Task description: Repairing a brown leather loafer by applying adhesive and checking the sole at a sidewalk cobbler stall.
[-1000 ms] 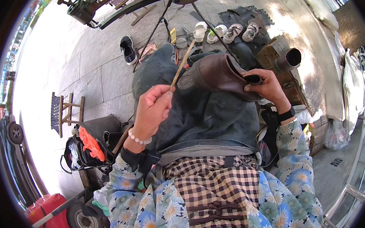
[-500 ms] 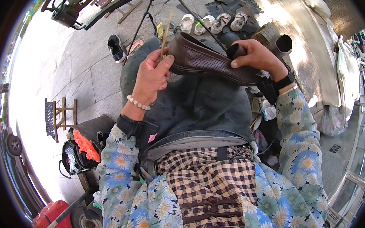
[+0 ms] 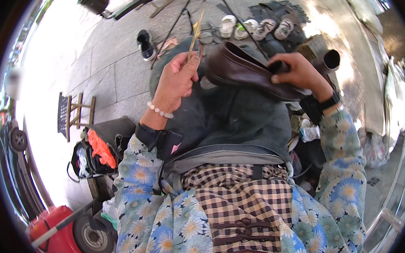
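1. Left hand (image 3: 178, 79): closed in a pinch, thumb against bent fingers, around the lower end of a thin, straw-coloured, straight stick (image 3: 193, 42). The free length rises beyond the fingertips; held only near its base, it could swing or twist if knocked.

2. Right hand (image 3: 298, 73): curled and closed on one end of a dark brown, perforated, leather-look slip-on shoe (image 3: 241, 76). The shoe extends leftward from this grip, its opposite end raised near the left hand without evident contact. Supported at one end only, it could tip or rotate should the thumb slacken.

3. Beneath the right fingers: a dark, rounded, tube-like piece (image 3: 279, 67). Whether it belongs to the shoe cannot be told; if separate, it could slip out when the grip shifts.

4. Between the hands: the stick's tip points away from the shoe. A hurried approach at a poor angle could scrape the upper or snap the stick.

5. Below both hands: a dark grey-green cloth covering (image 3: 239, 120) over the lap. Its sloping folds could let a dropped shoe slide off.

6. Beyond both hands: thin black metal stand legs (image 3: 181, 24). A wide forward reach could knock the stick or shoe against them.
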A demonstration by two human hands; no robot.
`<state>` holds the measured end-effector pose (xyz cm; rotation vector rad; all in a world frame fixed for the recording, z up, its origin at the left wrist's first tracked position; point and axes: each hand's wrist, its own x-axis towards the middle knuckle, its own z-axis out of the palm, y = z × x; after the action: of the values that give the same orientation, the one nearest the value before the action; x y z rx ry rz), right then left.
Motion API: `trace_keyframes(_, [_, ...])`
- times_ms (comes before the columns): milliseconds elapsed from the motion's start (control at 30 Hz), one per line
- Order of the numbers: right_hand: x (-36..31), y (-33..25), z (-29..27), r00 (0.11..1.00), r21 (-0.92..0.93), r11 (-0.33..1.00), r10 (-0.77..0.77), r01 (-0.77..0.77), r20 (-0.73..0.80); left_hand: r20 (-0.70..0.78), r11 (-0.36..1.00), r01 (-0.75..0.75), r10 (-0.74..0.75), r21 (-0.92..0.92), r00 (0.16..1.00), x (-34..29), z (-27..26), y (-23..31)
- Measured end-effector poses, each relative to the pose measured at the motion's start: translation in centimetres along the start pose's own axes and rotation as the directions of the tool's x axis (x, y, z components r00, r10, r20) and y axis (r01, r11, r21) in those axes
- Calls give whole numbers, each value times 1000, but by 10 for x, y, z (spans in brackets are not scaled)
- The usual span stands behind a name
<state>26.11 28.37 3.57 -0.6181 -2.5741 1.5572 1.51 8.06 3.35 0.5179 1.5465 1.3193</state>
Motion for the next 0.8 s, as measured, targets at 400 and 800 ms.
trace_keyframes(400, [-62, -52, 30, 853, -662, 719, -466, 211, -234, -548, 988, 141, -84, 62, 832, -44, -185, -78])
trace_keyframes(800, [-47, -46, 51, 890, -748, 659, -386, 81, -244, -610, 896, 441, -317, 60, 726, 35, -201, -237])
